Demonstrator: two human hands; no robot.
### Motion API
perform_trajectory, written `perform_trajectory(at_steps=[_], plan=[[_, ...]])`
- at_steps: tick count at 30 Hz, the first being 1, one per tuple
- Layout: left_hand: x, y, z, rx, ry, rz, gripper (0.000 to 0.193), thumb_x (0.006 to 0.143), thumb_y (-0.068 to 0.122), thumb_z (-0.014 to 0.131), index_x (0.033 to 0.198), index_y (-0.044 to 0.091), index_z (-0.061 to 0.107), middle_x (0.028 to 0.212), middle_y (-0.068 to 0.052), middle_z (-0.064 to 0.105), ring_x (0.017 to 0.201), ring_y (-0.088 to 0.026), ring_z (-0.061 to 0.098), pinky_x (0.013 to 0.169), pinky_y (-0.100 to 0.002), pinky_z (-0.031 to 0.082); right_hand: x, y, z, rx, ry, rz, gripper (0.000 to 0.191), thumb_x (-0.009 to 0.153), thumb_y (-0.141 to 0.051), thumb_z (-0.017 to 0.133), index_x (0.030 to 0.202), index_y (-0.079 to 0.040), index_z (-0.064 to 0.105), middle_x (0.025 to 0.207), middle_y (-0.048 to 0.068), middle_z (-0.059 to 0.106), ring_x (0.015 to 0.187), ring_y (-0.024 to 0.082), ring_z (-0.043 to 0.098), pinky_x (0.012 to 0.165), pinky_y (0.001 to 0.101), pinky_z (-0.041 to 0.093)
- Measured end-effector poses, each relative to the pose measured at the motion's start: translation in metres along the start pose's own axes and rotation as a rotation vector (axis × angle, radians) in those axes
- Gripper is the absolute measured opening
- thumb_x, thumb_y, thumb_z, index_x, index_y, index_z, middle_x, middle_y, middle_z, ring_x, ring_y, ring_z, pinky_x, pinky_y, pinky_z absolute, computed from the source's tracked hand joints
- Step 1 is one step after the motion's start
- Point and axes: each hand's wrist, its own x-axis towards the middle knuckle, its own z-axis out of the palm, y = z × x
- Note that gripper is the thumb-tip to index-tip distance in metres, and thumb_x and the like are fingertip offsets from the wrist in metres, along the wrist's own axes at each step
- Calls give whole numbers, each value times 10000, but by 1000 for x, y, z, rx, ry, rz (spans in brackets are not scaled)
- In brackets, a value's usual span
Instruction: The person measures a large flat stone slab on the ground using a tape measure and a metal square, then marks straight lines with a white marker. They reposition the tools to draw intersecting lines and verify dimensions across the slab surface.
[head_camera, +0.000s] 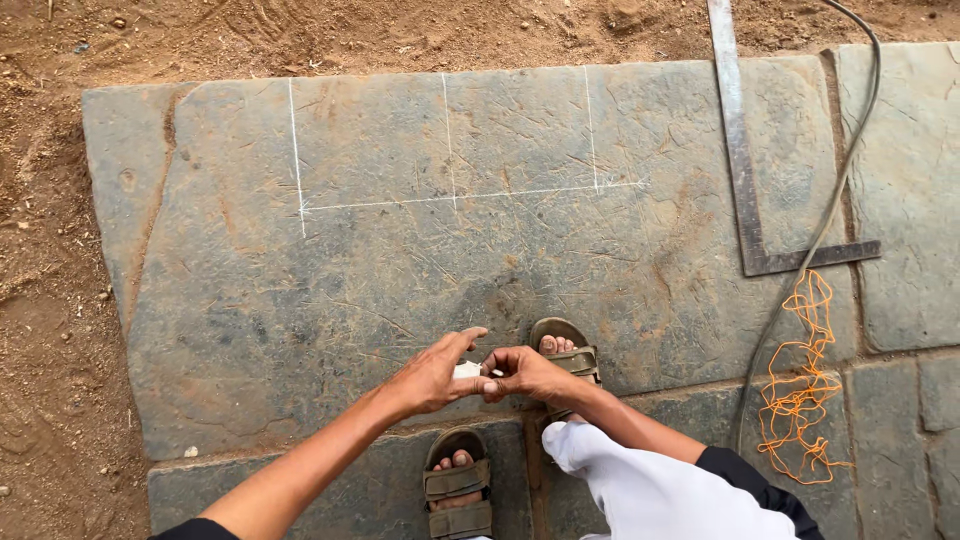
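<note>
**Hands meeting over a small white piece above a marked stone slab**

Fingers of both hands are closing on one small white piece, chalk-like in look, though it is too small to tell its kind for certain. The left hand is reaching in from the lower left, its fingers curling narrowly round the near end of the piece while the thumb is sticking up and forward. The right hand is coming in from the lower right, its fingertips pinching the other end, so the two hands are touching at the piece.

Below the hands a large grey stone slab is lying on reddish-brown soil. Thin white lines are running across its far half: three short strokes crossing one long stroke. The person is standing at the slab's near edge in brown strapped sandals, the left sandal sitting on a lower stone and the right sandal resting on the slab just beyond the right hand.

Off to the right a metal L-shaped square is lying flat on the stone. A grey cable is curving down past it, and a tangle of orange string is lying near the cable, well apart from the hands.
</note>
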Motion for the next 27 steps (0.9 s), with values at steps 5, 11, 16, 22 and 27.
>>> perform_trajectory(at_steps=[5, 11, 16, 22, 27], plan=[[-4, 7, 2, 73, -11, 63, 842, 876, 640, 665, 1526, 175, 399, 1378, -156, 568, 1241, -323, 585, 1004, -507, 515, -1, 7, -3, 11, 18, -25, 226, 870, -165, 836, 970, -62, 662, 877, 32, 707, 816, 128, 699, 763, 290, 579], [14, -55, -31, 287, -118, -334, 493, 1037, 527, 435, 1316, 155, 600, 1110, -94, 684, 1016, -245, 681, 872, -417, 623, -7, -14, -70, 76, 612, -184, 114, 795, -73, 791, 831, -71, 683, 768, 99, 695, 690, 197, 688, 692, 378, 591], [-23, -156, -76, 388, 97, -502, 572, 1009, 599, 515, 1254, 102, 654, 1197, -159, 695, 1145, -326, 653, 979, -490, 507, -48, -26, -151, 375, 899, -467, 150, 847, -90, 735, 901, -82, 595, 809, 64, 670, 691, 197, 704, 756, 406, 651], [-35, -186, -66, 265, 110, -499, 438, 938, 495, 596, 1177, 149, 716, 1099, -142, 750, 1079, -357, 695, 930, -502, 527, -42, 7, -156, 274, 934, -324, 113, 956, -133, 694, 1012, -52, 640, 865, 55, 694, 683, 177, 683, 695, 362, 593], [-28, -173, -57, 207, 122, -443, 421, 948, 470, 611, 1161, 124, 717, 1042, -166, 760, 1035, -365, 707, 889, -507, 528, -44, 8, -157, 287, 920, -340, 126, 950, -143, 702, 1021, -52, 651, 891, 62, 712, 699, 172, 695, 709, 358, 606]])
